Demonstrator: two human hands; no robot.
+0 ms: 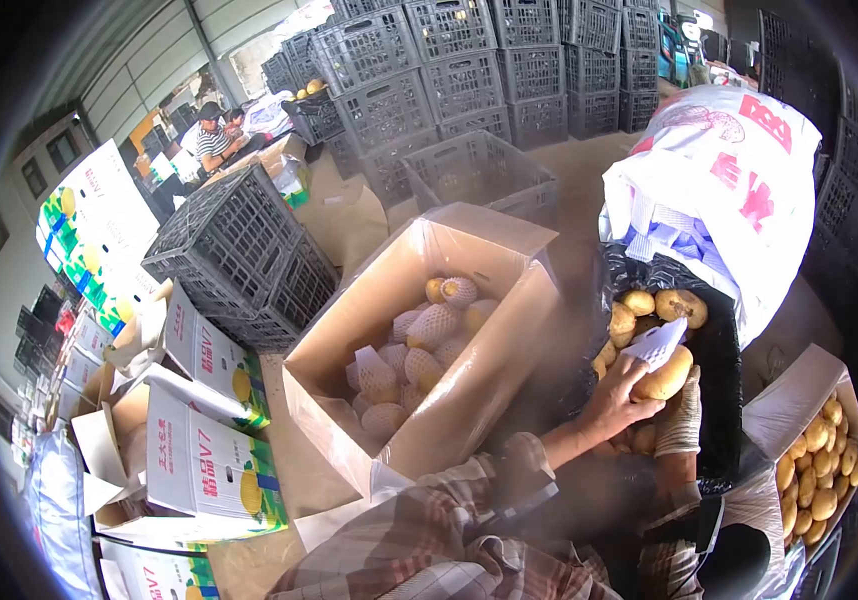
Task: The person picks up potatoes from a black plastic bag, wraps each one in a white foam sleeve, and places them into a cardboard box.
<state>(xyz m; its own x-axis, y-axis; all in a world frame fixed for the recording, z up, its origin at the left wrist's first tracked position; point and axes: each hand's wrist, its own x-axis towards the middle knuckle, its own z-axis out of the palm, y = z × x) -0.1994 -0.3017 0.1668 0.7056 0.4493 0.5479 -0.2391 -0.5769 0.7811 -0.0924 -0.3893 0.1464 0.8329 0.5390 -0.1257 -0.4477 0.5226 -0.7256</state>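
A yellow melon (667,376) is held over a black-lined crate (719,420) at the right. My right hand (682,412), in a pale work glove, grips the melon from its right side. My left hand (611,402), bare, is closed on a white foam net sleeve (657,343), its fingers against the melon's left side. The sleeve lies along the melon's upper edge; whether any of it is around the fruit I cannot tell. More loose melons (681,306) lie in the crate below and beyond my hands.
A large open carton (334,405) holds several net-wrapped melons. The white sack (719,170) of foam sleeves leans over the crate. Small yellow fruits fill a box (779,410) at right. Printed cartons (204,455) and black crates (239,245) stand left; a person (214,140) sits behind.
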